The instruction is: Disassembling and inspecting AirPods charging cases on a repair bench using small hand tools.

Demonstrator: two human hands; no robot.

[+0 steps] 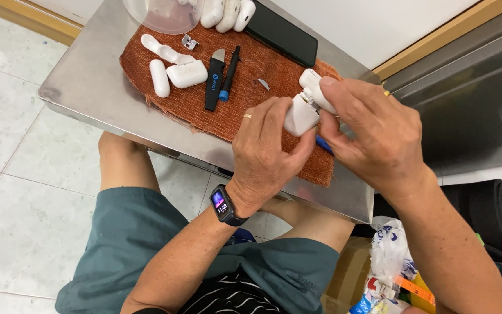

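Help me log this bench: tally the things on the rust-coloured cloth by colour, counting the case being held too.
White plastic earbud cases and case parts: 4, namely the opened case in both hands, a closed case, an oval piece and a lid piece.
Black hand tools: 2, a pry tool and a blue-tipped pen tool.
Total: 6

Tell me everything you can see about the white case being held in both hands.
The white earbud case is a small, rounded, glossy plastic shell, hinged open: its lid tilts up and to the right, with a metallic hinge strip showing at the joint. The left hand grips the body from below, thumb along its side, while the right hand presses its fingers on the lid. It is held above the orange woven cloth on the steel table.
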